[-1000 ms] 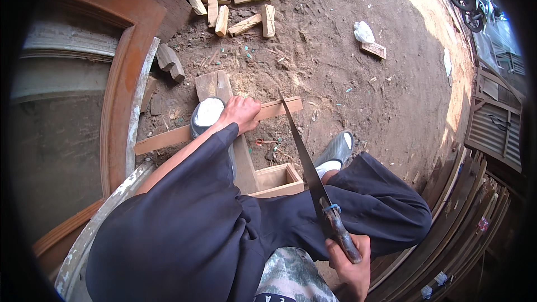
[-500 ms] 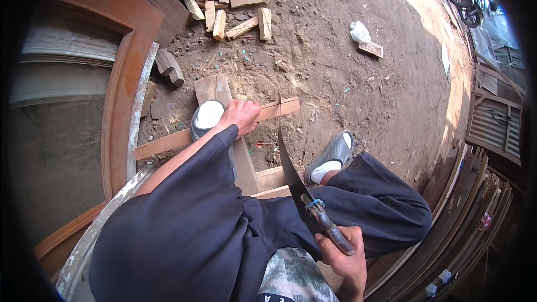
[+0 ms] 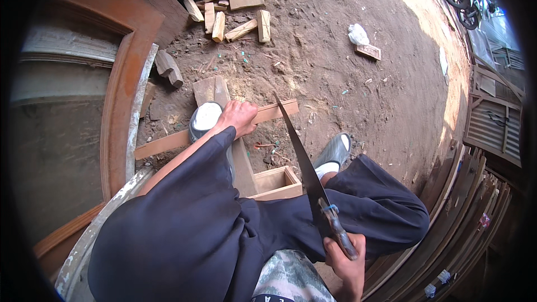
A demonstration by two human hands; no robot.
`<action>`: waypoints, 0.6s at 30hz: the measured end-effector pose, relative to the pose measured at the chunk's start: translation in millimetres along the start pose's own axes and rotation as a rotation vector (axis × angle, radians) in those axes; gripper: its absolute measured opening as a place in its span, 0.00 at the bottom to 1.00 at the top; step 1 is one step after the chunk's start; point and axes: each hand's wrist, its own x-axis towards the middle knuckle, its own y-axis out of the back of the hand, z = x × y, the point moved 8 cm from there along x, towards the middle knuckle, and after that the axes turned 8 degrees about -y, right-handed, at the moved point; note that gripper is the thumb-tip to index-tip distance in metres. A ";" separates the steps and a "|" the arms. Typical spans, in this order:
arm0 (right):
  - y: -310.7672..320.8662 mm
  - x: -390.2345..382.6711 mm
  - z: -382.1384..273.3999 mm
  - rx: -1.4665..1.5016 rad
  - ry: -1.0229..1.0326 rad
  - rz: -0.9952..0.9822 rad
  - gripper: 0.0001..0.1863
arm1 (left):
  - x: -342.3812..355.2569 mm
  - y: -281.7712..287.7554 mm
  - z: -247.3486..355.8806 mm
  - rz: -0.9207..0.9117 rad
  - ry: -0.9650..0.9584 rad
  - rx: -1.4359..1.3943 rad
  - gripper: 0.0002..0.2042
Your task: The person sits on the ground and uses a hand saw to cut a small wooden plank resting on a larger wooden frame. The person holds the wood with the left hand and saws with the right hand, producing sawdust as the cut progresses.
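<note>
A narrow wooden strip (image 3: 162, 144) lies across a thicker board (image 3: 244, 168) on the ground. My left hand (image 3: 238, 118) is closed around the strip, just right of my left shoe (image 3: 205, 118), which presses on it. In my right hand (image 3: 347, 260) is the dark handle of a handsaw (image 3: 305, 162), with blue cord tied where the handle meets the blade. The blade slants up and left, its tip by the strip's right part. Whether its teeth touch the wood I cannot tell. Below the strip sits an open wooden box (image 3: 278, 191), partly behind my trouser leg.
Short wood offcuts (image 3: 234, 0) lie heaped at the far left. A brown door frame (image 3: 119, 106) stands along the left. Stacked planks (image 3: 447, 207) line the right side. A white plastic bag (image 3: 358, 34) rests beside a small block on the dirt ground.
The handsaw has shifted slightly right and turned, so more of its flat side shows. More of the wooden box is visible. My left hand keeps its hold on the strip.
</note>
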 end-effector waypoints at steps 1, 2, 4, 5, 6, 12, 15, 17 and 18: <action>6.7 -12.2 0.2 0.087 -0.091 0.012 0.14 | -1.3 -0.3 1.4 0.022 -0.010 0.006 0.16; 5.1 -5.7 1.2 0.038 -0.056 0.027 0.14 | -1.8 -0.6 2.1 0.044 -0.021 0.012 0.16; -13.3 25.2 -3.1 -0.040 0.023 0.046 0.15 | -2.8 -0.7 3.4 0.097 -0.045 -0.004 0.14; -27.1 42.0 -10.2 -0.051 0.083 0.082 0.17 | -0.1 -2.9 3.9 0.065 -0.043 0.002 0.14; -29.0 41.4 -9.6 -0.070 0.066 0.060 0.16 | -3.0 -6.6 -0.1 0.031 -0.021 0.002 0.14; -0.1 -3.0 -12.9 -0.025 -0.049 -0.003 0.15 | -2.6 -5.5 -0.8 0.058 -0.033 0.007 0.14; -30.7 48.9 -14.3 -0.110 0.110 0.048 0.18 | 2.8 -7.1 -1.3 0.059 -0.053 0.019 0.13; -26.7 34.6 -9.6 -0.084 0.032 -0.018 0.18 | 0.7 -6.5 -4.2 0.042 -0.039 0.005 0.13; -18.4 13.2 -20.0 -0.110 0.008 -0.028 0.17 | -1.5 -3.3 -2.4 0.037 -0.035 -0.005 0.13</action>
